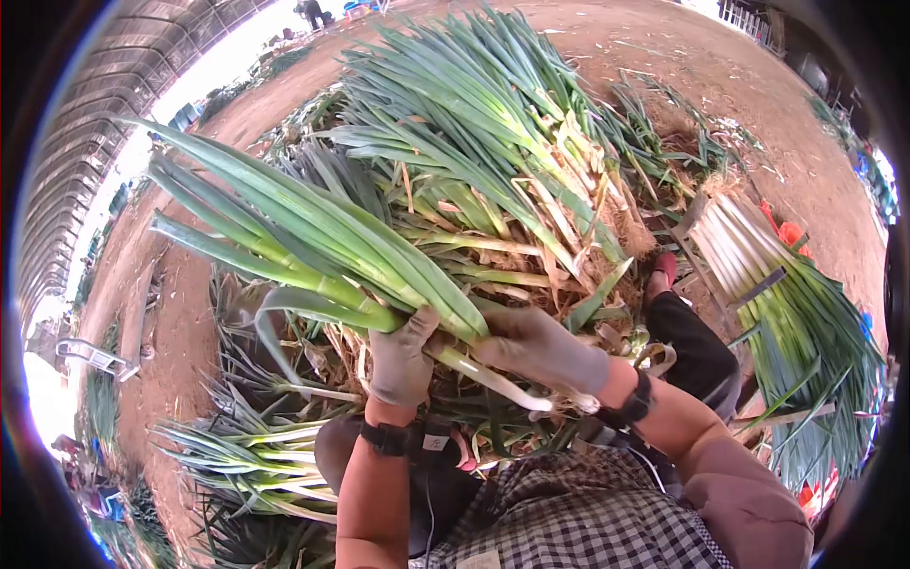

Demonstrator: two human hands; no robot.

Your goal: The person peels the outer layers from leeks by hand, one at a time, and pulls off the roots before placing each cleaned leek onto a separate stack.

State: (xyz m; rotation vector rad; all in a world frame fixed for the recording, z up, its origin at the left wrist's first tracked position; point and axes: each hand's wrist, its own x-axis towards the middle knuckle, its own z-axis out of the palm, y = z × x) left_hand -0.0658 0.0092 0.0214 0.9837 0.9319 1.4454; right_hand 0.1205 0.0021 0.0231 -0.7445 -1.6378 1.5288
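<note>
Both my hands wear pale work gloves. My left hand (403,358) is closed around a few big green onions (351,251), whose leaves fan out to the upper left. My right hand (536,349) is closed too, pinching a green leaf at the lower end of these onions. White root ends stick out below my right hand, above my lap. Just beyond my hands lies a large heap of untrimmed green onions (455,104) with dry outer leaves and brown roots.
On the right, cleaned green onions (758,266) are stacked on a low rack, their white ends away from me. More onions (261,450) lie on the ground at the lower left. Leaf scraps surround my feet. Bare earth (626,38) stretches behind the heap.
</note>
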